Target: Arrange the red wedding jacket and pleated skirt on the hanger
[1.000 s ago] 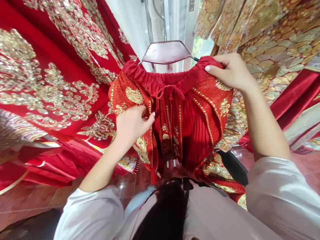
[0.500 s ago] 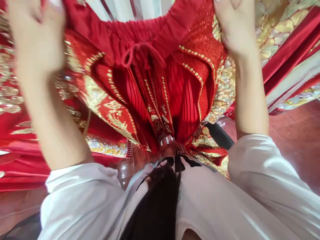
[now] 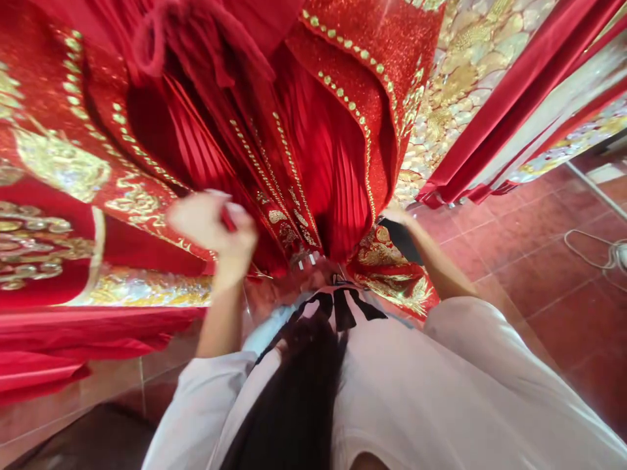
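A red pleated skirt (image 3: 337, 163) with gold beaded trim hangs straight in front of me and fills the upper middle of the view. My left hand (image 3: 213, 225) is closed in a fist on a fold of its embroidered left panel, and it is blurred by motion. My right forearm reaches up to the skirt's lower right edge. There my right hand (image 3: 394, 215) slips behind the fabric, so its fingers are hidden. My white sleeves and dark hair fill the bottom of the view.
More red and gold embroidered garments (image 3: 53, 196) hang close on the left. A gold scale-patterned robe (image 3: 460, 72) with red satin bands (image 3: 504, 98) hangs on the right. The red tiled floor (image 3: 529, 261) shows at right, with a white cord (image 3: 592, 251) and a thin metal bar (image 3: 595, 189).
Both hands have dropped from the waistband down to the lower part of the skirt. The view has tilted down, so the hanger and waistband are out of sight.
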A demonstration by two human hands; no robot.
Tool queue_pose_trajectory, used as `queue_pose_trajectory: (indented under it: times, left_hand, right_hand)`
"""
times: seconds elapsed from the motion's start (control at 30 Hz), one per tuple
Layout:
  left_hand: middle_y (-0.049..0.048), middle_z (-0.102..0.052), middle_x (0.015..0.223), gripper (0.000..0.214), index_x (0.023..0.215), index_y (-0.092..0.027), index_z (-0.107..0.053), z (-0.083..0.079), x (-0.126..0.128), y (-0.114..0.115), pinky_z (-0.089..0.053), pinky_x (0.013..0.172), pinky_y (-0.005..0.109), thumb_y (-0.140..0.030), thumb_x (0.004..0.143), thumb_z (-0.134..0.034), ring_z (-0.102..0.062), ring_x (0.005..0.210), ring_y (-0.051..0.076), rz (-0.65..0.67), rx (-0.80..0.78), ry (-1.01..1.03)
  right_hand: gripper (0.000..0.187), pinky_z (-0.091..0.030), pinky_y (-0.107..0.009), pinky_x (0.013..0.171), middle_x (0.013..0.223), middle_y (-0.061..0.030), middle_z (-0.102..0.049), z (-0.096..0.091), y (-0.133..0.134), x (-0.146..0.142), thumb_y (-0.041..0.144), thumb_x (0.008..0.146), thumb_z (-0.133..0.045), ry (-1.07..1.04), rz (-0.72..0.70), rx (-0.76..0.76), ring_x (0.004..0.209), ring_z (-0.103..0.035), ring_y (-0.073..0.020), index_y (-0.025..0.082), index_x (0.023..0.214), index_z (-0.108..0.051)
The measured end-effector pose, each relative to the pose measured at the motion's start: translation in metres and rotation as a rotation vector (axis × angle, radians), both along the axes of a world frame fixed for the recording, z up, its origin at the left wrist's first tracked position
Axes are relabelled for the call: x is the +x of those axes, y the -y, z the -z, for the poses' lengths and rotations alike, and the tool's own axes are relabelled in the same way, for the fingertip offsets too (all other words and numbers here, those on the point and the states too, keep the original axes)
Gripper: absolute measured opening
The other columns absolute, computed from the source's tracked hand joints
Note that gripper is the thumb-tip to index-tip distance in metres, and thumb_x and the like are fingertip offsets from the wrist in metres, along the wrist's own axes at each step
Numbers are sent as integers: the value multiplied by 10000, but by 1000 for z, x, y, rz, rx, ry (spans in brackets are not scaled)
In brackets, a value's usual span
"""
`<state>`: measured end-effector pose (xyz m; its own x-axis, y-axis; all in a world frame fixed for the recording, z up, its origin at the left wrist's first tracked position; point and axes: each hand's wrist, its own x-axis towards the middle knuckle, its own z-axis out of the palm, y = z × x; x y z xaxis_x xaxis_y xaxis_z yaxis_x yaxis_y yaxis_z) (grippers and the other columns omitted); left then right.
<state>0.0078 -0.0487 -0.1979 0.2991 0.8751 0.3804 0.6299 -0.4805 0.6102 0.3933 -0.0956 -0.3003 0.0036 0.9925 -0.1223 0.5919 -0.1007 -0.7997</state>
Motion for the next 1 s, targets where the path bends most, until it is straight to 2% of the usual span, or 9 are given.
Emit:
queue_pose_trajectory:
  times: [0.1, 0.2, 0.3, 0.4, 0.53, 0.7, 0.8, 0.9, 1.0]
  left_hand:
    - [134, -592, 1116, 262, 994, -145, -615, 79, 77, 52, -366, 1019, 496, -209, 884, -386, -505, 1119, 267, 296, -142, 27]
    - [59, -639, 1069, 236, 971, -184, -638, 134, 134, 95, -470, 959, 338, -146, 841, -445, -574, 1036, 181, 577, -285, 21]
    - [78, -626, 1118, 294, 1058, -164, -615, 161, 158, 119, -464, 995, 314, -99, 798, -495, -573, 1082, 173, 704, -395, 35]
    - [167, -465, 1343, 524, 1308, -117, -450, 168, 165, 124, -369, 1098, 407, -175, 803, -576, -427, 1284, 242, 685, -467, 72]
    - [220, -309, 1446, 918, 1405, -91, -307, 152, 173, 123, -324, 1118, 457, -359, 666, -782, -309, 1357, 316, 721, -522, 155]
    - [107, -646, 939, 301, 916, -82, -620, 116, 168, 128, -504, 799, 325, -334, 766, -688, -608, 860, 220, 906, -564, 232]
    - [23, -567, 626, 312, 633, -108, -543, 85, 148, 125, -423, 606, 223, -316, 866, -549, -512, 583, 114, 949, -525, 220]
    - [8, -508, 554, 391, 558, -131, -460, 42, 123, 114, -348, 559, 214, -315, 902, -477, -446, 529, 96, 1041, -442, 168]
    - [46, -586, 639, 396, 605, -150, -485, -8, 96, 103, -386, 637, 242, -348, 940, -409, -531, 622, 139, 1245, -285, 47]
  right_hand:
    - [330, -482, -352, 884, 972, -119, -660, 37, 19, -2, 366, 797, -554, 6, -3, -176, 940, -578, -214, 109, 987, -635]
    - [338, -500, -320, 796, 903, -104, -672, 49, 32, 0, 346, 877, -412, 45, 3, -274, 820, -600, -193, 108, 897, -652]
    - [351, -471, -319, 738, 730, -107, -643, 38, 52, 4, 333, 878, -416, 141, 24, -301, 695, -574, -195, 101, 720, -628]
    - [302, -441, -308, 726, 651, -94, -610, 6, 90, 2, 305, 848, -483, 207, -20, -293, 657, -559, -190, 120, 651, -618]
    - [303, -463, -284, 745, 863, -75, -670, -55, 148, -22, 386, 900, -456, 155, -232, -207, 769, -608, -186, 187, 889, -684]
    - [370, -496, -255, 722, 893, -92, -672, -113, 178, -65, 342, 967, -362, 174, -487, -135, 786, -640, -155, 135, 968, -668]
    - [276, -517, -238, 724, 960, -77, -679, -143, 178, -64, 303, 940, -460, 183, -470, 75, 806, -656, -139, 156, 1075, -651]
    - [279, -515, -232, 832, 1025, -43, -674, -175, 161, -54, 179, 855, -601, 140, -334, 483, 926, -646, -125, 211, 1131, -629]
    - [413, -392, -346, 1056, 1267, -59, -566, -199, 118, -59, 215, 821, -643, 149, -607, 595, 1226, -498, -182, 233, 1229, -583]
